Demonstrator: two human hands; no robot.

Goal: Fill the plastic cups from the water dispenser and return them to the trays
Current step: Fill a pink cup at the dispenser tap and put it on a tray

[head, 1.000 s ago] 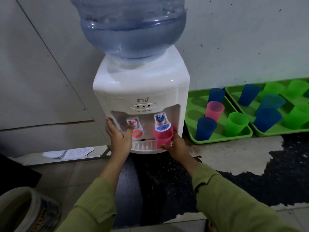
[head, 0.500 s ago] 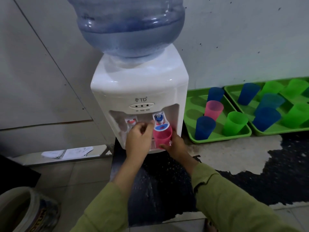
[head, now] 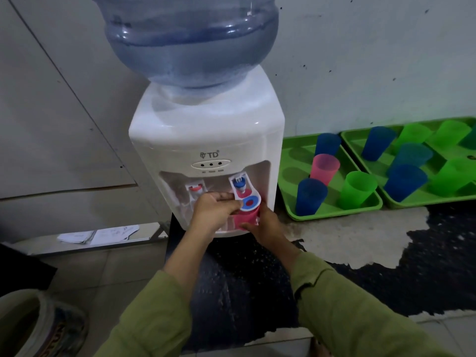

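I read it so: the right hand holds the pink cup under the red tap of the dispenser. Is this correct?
No. The head view shows the right hand holding the pink cup under the blue tap of the dispenser, not the red one.

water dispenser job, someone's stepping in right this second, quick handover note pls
Left hand: fingers curled on the blue tap lever of the water dispenser.
Right hand: grips the pink cup under that tap.
Trays: the near tray holds four cups, with bare slots on its left. The far tray holds blue and green cups.
Done: cup in place at the tap. Whether water flows, or which tray cups are full, cannot be told.
Left: fill this cup, set it in a tray, repeat for the rest.
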